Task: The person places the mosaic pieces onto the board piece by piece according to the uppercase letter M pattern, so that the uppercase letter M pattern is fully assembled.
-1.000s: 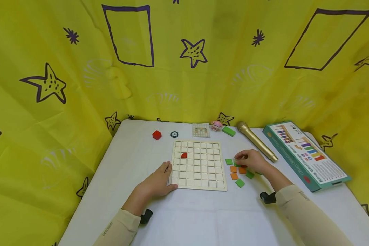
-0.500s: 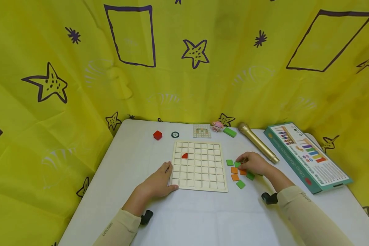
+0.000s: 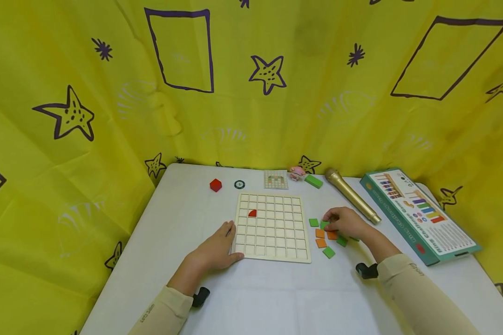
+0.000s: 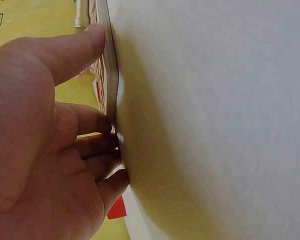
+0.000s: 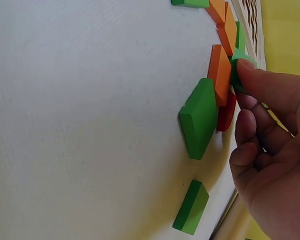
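While the spread left hand (image 3: 215, 247) is touching the board (image 3: 270, 231), the right hand (image 3: 346, 222) is pinching a green tile (image 3: 324, 225).
Little is shifting; the board's red piece (image 3: 253, 213) is staying.

Left hand (image 3: 214, 249) with thumb wide of its fingers (image 4: 92, 120), right hand (image 3: 347, 222) in a thumb-and-finger pinch.

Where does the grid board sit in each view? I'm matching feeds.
Head: grid board, lower half, slightly right of centre.
Left wrist: upper part, left of centre, seen edge-on.
Right wrist: top right corner, partly shown.
Shared landmark: yellow curtain, beyond the board in all three.
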A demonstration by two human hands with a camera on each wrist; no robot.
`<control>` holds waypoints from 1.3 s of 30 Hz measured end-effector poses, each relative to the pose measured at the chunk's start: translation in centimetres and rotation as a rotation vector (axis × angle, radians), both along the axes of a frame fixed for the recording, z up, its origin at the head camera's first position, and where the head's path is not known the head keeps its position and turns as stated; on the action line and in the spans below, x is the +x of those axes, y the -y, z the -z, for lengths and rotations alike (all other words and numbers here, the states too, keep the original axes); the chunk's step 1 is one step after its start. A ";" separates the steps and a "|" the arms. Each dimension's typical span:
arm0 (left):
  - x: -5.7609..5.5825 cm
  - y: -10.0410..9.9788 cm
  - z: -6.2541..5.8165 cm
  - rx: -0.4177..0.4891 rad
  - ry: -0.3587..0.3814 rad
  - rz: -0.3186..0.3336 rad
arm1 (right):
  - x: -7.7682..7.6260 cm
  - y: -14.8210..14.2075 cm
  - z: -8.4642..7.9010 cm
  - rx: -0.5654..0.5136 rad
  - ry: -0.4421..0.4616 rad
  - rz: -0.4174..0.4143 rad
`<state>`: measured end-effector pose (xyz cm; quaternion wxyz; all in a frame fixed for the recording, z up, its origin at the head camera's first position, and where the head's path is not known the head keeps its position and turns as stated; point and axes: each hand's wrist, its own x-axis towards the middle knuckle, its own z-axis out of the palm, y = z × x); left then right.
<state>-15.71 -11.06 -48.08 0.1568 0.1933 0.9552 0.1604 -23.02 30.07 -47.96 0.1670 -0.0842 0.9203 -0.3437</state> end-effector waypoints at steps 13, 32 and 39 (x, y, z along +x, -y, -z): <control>0.1 -0.1 0.0 0.007 0.004 -0.008 | -0.5 0.0 -1.1 -0.052 0.027 0.030; 0.0 -0.1 0.1 0.008 0.009 -0.019 | -2.2 4.2 -2.8 -0.122 -0.035 -0.061; 0.2 -0.2 0.0 0.002 0.008 -0.028 | -2.9 6.1 -2.9 -0.138 -0.061 -0.093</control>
